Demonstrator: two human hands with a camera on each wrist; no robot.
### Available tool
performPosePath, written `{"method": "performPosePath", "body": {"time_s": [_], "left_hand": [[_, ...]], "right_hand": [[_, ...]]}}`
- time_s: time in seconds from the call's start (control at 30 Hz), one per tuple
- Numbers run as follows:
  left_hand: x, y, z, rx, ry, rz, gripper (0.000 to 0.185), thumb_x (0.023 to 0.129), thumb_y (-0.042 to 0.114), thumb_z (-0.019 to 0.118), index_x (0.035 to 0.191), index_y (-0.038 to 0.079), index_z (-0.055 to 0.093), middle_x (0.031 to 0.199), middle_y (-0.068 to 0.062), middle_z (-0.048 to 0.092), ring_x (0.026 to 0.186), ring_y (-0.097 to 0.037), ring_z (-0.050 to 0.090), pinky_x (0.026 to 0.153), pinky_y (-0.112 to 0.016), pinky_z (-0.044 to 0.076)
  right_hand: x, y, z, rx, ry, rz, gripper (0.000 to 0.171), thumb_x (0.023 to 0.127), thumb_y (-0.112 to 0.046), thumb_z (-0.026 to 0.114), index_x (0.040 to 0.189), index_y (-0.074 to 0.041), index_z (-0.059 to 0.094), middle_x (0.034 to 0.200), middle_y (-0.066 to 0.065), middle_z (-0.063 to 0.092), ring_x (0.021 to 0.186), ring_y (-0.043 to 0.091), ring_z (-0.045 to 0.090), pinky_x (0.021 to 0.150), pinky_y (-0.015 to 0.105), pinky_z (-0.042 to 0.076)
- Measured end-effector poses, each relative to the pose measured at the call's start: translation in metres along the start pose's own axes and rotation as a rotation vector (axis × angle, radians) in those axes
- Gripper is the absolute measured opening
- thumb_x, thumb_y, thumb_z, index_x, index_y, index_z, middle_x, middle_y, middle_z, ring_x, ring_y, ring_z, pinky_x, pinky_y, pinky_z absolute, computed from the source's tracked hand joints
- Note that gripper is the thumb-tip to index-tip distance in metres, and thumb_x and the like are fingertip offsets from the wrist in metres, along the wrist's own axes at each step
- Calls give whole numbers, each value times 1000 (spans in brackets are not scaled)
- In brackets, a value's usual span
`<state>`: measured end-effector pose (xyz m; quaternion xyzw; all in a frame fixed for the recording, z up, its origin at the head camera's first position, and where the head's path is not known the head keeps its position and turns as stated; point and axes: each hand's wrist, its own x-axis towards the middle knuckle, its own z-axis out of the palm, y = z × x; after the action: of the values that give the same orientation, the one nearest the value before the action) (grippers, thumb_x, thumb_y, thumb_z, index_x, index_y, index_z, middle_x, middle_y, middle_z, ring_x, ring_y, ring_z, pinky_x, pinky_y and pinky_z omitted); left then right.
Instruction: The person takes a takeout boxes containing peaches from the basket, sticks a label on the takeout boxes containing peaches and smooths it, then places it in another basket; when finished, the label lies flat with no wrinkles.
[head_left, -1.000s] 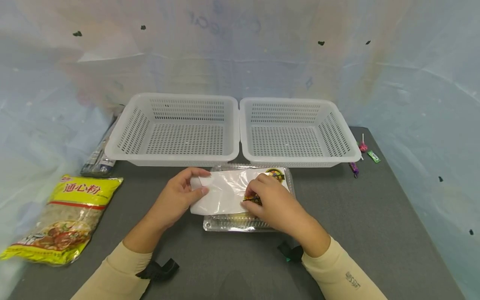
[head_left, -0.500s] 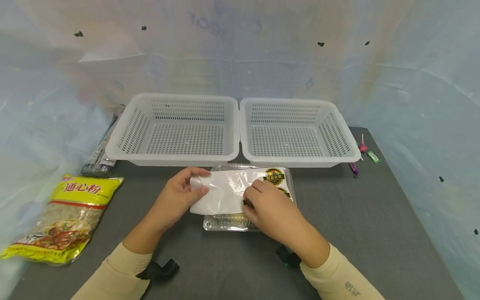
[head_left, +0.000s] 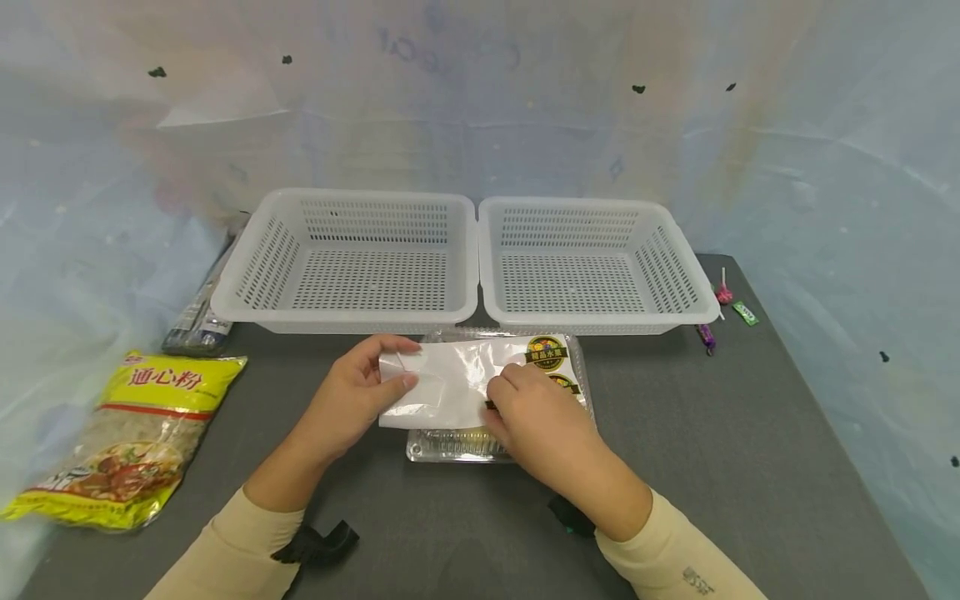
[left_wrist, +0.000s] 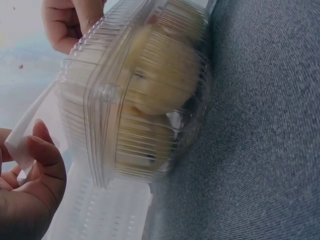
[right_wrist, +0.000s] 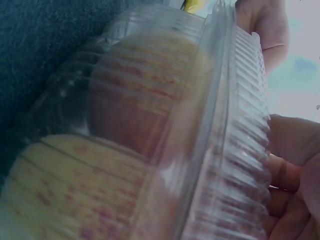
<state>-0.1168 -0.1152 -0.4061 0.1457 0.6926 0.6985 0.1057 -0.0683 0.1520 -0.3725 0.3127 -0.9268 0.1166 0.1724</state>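
A clear plastic clamshell box (head_left: 457, 444) of yellow-red fruit (left_wrist: 160, 75) lies on the grey table (head_left: 750, 433), in front of two white baskets. A white backing sheet (head_left: 438, 387) with round gold-and-black stickers (head_left: 547, 352) lies on its lid. My left hand (head_left: 365, 385) pinches the sheet's left end between thumb and fingers. My right hand (head_left: 528, 417) rests on the sheet, its curled fingertips picking at a sticker near the middle. The right wrist view shows the box (right_wrist: 150, 130) side-on with fingers (right_wrist: 285, 175) on the lid.
Two white perforated baskets (head_left: 352, 258) (head_left: 592, 262) stand side by side behind the box. A yellow bag of macaroni (head_left: 123, 442) lies at the left, a dark packet (head_left: 197, 317) behind it. Small wrapped sweets (head_left: 723, 296) lie at the right.
My right hand has slid left and toward me along the sheet, uncovering more of the round stickers at the right end. The left hand has kept its pinch.
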Motion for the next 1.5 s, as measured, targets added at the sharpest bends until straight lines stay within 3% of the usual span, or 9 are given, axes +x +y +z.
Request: {"method": "performPosePath", "body": {"time_s": [0.23,0.5,0.63,0.87,1.0,1.17,1.27,1.33,1.5], "left_hand": [[-1,2,1,14,12,0,41,98,-10,72,136,-7,61,121,-28,61,94,-25,68,71,-30,60],[-2,3,2,23,13,3,39,99,-8,72,136,-7,61,121,-28,61,93,-25,67,71,-30,60],[-2,2,2,27,10,6,39,99,-8,72,137,-6,61,124,-29,61,95,-27,69,73,-33,62],[-2,2,1,26,15,21,39,101,-8,71,138,-7,59,128,-29,61,102,-28,70,78,-36,63],[-2,4,1,2,37,22,38,101,-8,70,138,-8,59,125,-29,60,102,-25,70,77,-34,63],[-2,4,0,-15,50,23,38,102,-8,69,138,-8,58,127,-29,60,106,-25,69,79,-33,62],[-2,4,-1,-16,44,25,39,102,-8,69,139,-7,57,127,-28,60,105,-26,70,78,-34,62],[-2,4,-2,-18,41,25,39,102,-8,69,140,-6,57,126,-28,61,103,-26,70,77,-34,62],[-2,3,-2,-17,37,29,40,102,-7,70,140,-5,58,122,-26,62,97,-25,71,73,-34,62]], "right_hand": [[0,-2,1,-19,22,-4,25,87,-4,86,78,-7,62,80,2,55,75,26,59,68,37,54],[-2,-8,5,-46,70,-36,27,84,4,81,72,-6,60,78,4,55,70,24,56,61,34,52],[-2,-6,4,21,69,-1,24,82,6,80,73,-7,63,77,2,56,70,20,56,62,33,53],[-1,4,-10,368,-17,301,16,90,4,76,83,-10,76,84,-6,65,75,7,59,68,28,53],[2,12,-15,619,-67,499,11,98,0,73,91,-7,76,86,0,66,67,17,67,60,33,59],[4,22,-16,749,-67,648,3,102,-6,74,100,-6,77,84,2,69,69,21,66,60,34,61],[4,25,-13,810,-109,607,5,103,-5,73,108,-6,73,88,3,71,71,22,70,59,37,62],[4,25,-11,810,-138,504,7,104,-3,70,110,-6,72,93,3,70,69,21,71,57,37,62],[2,26,-6,626,-92,247,16,100,2,67,105,-7,79,97,-3,64,70,5,64,60,28,56]]}}
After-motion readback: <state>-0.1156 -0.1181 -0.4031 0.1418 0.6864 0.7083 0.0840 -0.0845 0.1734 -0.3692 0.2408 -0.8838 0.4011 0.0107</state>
